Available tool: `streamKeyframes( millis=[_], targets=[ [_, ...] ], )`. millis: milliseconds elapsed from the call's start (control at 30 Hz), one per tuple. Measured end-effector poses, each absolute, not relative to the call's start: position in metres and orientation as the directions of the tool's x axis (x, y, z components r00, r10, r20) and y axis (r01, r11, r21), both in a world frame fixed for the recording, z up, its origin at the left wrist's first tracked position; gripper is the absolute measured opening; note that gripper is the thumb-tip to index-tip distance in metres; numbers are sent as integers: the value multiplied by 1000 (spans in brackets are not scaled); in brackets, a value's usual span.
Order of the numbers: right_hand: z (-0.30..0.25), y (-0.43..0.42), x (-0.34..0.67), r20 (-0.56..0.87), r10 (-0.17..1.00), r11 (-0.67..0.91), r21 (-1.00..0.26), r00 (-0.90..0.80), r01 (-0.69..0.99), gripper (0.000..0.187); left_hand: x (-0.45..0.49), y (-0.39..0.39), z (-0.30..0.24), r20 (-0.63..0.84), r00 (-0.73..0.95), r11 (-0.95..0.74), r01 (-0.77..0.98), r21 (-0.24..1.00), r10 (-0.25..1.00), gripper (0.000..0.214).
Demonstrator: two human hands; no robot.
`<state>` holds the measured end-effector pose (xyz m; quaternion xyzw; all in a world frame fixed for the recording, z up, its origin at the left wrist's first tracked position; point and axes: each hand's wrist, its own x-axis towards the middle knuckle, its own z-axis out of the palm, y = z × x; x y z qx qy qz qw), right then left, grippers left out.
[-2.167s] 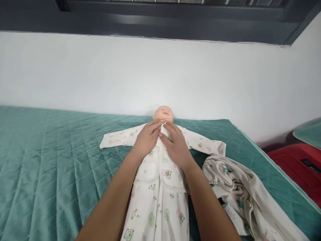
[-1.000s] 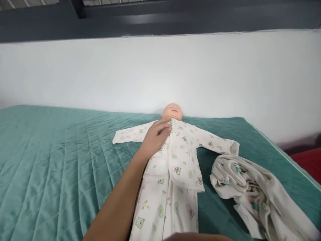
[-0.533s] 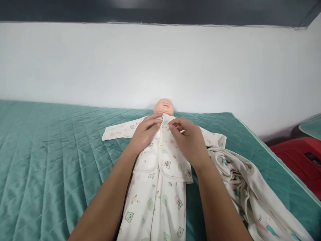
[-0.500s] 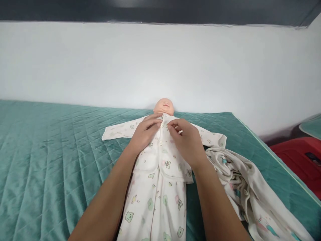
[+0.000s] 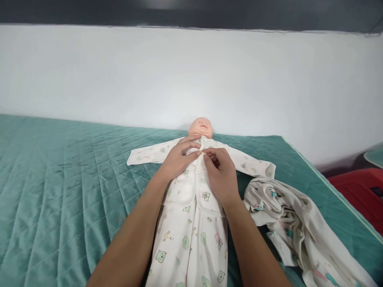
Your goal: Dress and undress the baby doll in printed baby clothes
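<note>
A baby doll (image 5: 201, 126) lies on its back on the green quilted bed (image 5: 60, 179), head toward the wall, dressed in a white printed sleepsuit (image 5: 191, 235) with sleeves spread out. My left hand (image 5: 179, 157) rests on the doll's chest with its fingers pressed on the suit's front just below the neck. My right hand (image 5: 220, 173) meets it there, thumb and fingers pinched on the suit's front edge near the top button.
A crumpled white printed garment (image 5: 287, 223) lies on the bed to the right of the doll. A white wall (image 5: 191, 79) runs behind the bed. Beyond the bed's right edge sits something red (image 5: 359, 195).
My right hand came back into view and moved in on the doll's upper chest, closing into a pinch beside my left hand. My left hand stayed on the chest.
</note>
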<state>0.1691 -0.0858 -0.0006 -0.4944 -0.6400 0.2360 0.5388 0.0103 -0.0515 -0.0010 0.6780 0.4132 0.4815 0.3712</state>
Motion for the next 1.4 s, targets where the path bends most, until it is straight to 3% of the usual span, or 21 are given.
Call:
streamKeyframes(
  millis=[233,433,633,800,1067,1167,1300,1400],
  targets=[
    [-5,-88,168,445,889,386,-855,110,346,21,11,-52,2,344,203,-382,188,905,917,13],
    [-5,-90,169,511,856,428,-788,83,442,24,11,-51,2,348,206,-383,164,909,915,11],
    [-4,-91,168,515,855,426,-766,64,482,21,15,-52,4,375,176,-410,249,877,910,6],
    [-4,-89,168,460,881,378,-828,115,415,13,18,-54,4,442,162,-470,339,815,882,5],
    [-11,-81,172,462,879,408,-857,118,315,7,25,-65,9,622,195,-626,486,611,758,15],
    [-13,-82,174,465,878,425,-866,112,264,4,24,-74,5,576,143,-569,462,680,805,19],
    [-14,-93,178,503,863,468,-826,37,313,8,16,-95,-6,511,42,-484,395,781,858,16],
    [-15,-105,182,481,876,459,-819,-24,344,6,10,-108,-9,443,59,-435,343,833,895,12]
  ],
)
